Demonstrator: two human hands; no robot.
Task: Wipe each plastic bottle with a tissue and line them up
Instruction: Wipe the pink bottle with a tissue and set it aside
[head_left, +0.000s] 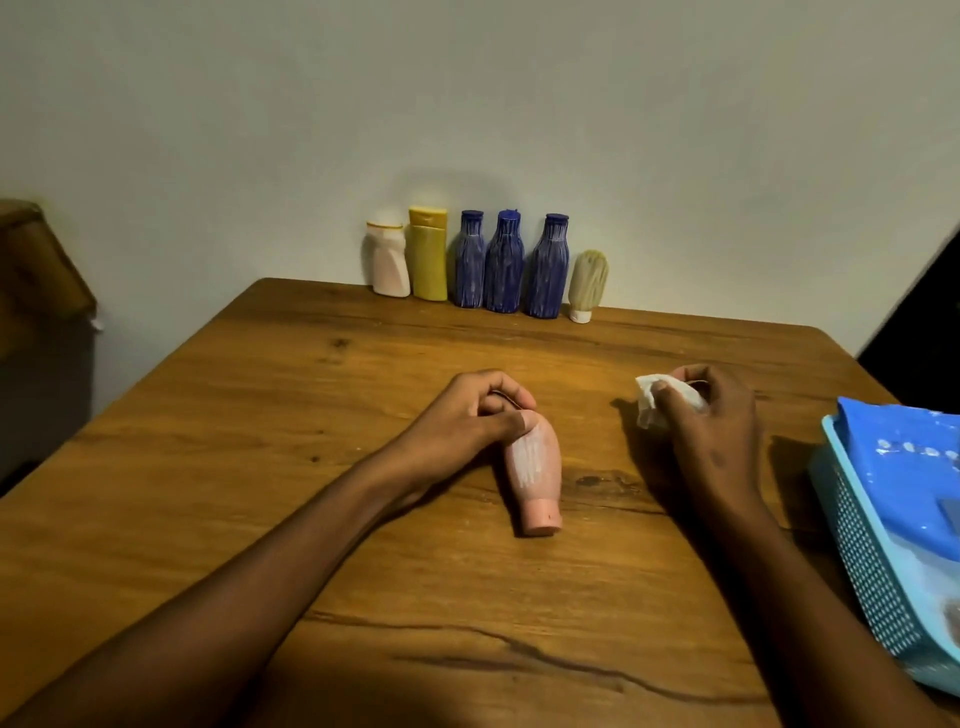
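Note:
A pink plastic bottle (534, 475) lies on the wooden table (260, 441), its cap pointing toward me. My left hand (467, 415) grips its far end with curled fingers. To the right, my right hand (711, 421) holds a crumpled white tissue (655, 402) just above the table, apart from the bottle. Several bottles stand in a row against the wall at the table's far edge: a white one (388, 262), a yellow one (428, 254), three blue ones (504, 265) and a small cream one (587, 286) standing on its cap.
A light blue plastic basket (872, 561) holding a blue packet (904, 467) sits at the table's right edge, close to my right forearm. A brown piece of furniture (36, 260) stands off the table at the left. A dark object (924, 322) is at the far right.

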